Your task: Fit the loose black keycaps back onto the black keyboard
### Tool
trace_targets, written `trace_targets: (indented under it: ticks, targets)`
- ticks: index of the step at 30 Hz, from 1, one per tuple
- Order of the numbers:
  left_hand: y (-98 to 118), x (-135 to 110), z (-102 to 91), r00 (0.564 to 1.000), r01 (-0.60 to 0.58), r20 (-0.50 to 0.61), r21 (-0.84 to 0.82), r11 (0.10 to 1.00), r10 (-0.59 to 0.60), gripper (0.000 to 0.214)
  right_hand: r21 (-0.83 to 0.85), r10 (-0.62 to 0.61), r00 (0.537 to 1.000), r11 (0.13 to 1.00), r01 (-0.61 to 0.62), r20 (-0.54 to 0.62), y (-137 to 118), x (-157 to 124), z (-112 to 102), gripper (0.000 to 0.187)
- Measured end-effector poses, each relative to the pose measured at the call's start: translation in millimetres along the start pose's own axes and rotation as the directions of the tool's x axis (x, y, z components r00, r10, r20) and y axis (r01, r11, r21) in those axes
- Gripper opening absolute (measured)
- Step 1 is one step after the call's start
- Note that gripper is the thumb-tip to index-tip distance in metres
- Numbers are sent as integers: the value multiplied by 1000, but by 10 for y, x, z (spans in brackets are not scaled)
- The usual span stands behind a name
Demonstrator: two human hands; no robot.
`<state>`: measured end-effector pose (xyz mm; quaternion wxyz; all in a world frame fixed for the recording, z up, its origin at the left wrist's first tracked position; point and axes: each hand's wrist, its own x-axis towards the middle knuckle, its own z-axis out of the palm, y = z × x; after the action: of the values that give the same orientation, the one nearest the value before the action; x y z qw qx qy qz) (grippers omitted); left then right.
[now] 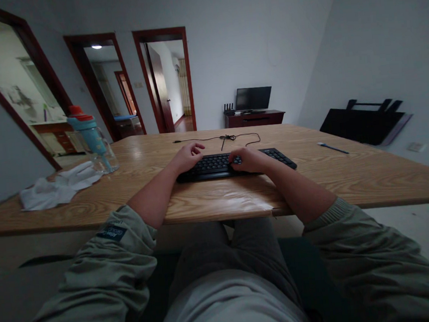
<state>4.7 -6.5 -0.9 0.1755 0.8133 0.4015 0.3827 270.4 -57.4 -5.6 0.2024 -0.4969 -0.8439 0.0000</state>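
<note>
A black keyboard (215,167) lies flat on the wooden table in front of me. At its left end is my left hand (187,158), resting against the back left corner with fingers loosely bent and apart, holding nothing visible. My right hand (247,159) is over the middle-right keys, its fingers curled in and pinched together close to the key surface. Whatever may be between those fingertips is too small or hidden to make out. Behind the keyboard, its black cable (228,137) is bundled in the middle, with loose ends spreading left and right.
On the left of the table (218,203) stand a clear bottle with a blue and red lid (94,141) and crumpled white tissues (57,187). A thin dark brush with a pale head (333,147) lies to the right. The table's near edge runs under my forearms.
</note>
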Motion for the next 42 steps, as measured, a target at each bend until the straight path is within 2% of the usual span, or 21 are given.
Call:
trace_targets:
  ticks: [17,21,32,35,38,41,42]
  targets:
    - [-48,9,12,1000,-11,18,8,1000,11,31,-7,-63,994,998,64,88,-18,13,-18,26]
    - [-63,11,19,1000,-10,28,13,1000,10,31,-69,-87,994,993,92,70,-31,29,3,23]
    - [-6,-58,-8,999,-24,51,107,994,19,35,-246,7,997,969,13,83,-202,12,67,22]
    - [25,-39,-26,999,-49,21,88,995,48,33,-231,-12,1000,973,18,28,-208,13,78,22]
    - [226,-103,-125,993,-100,-59,-12,995,100,34,-94,-102,982,992,87,-161,-284,-109,-56,24]
    - [582,-498,-276,980,-186,-119,-274,944,159,38,115,-156,907,970,216,-392,-483,-567,-217,26]
    - [687,-726,-303,981,-196,-77,-376,906,180,38,187,-167,891,946,266,-423,-551,-806,-214,25]
